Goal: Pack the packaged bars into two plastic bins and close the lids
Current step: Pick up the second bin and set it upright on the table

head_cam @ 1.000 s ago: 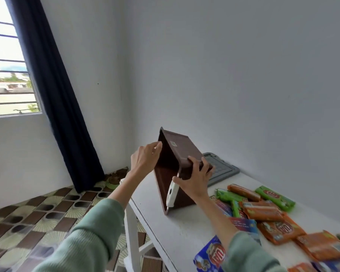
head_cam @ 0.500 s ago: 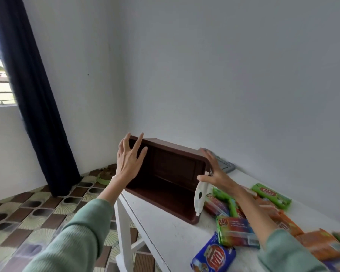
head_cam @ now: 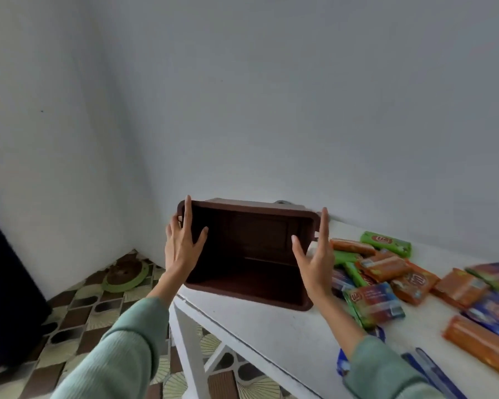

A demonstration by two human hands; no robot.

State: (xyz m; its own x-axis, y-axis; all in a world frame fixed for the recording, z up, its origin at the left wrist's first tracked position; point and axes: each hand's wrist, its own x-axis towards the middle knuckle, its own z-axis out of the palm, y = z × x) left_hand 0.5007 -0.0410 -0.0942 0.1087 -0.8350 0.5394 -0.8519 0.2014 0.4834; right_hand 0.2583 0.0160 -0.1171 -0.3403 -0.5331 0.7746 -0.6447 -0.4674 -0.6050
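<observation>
A pale wall (head_cam: 271,110) fills most of the view, meeting a second wall in a corner at the left; below it lies a patterned tiled floor (head_cam: 78,312), with a dark curtain (head_cam: 6,283) hanging down at the far left; a white table (head_cam: 257,321) stands against the wall, its left end near the corner; on that end the brown plastic bin (head_cam: 251,246) lies tipped on its side, its opening turned toward the camera and its lower edge on the tabletop; to the right of the bin the packaged bars (head_cam: 383,267) lie scattered flat on the table in orange, green and blue wrappers, the nearest just beside the bin's right end; the left hand (head_cam: 183,243) presses flat against the bin's left end with fingers straight and the thumb over the opening; the right hand (head_cam: 314,254) stands the same way at the right end, fingers straight and upright along the rim, thumb spread inward; neither hand curls round anything; a round green object (head_cam: 124,273) sits on the floor near the corner.
</observation>
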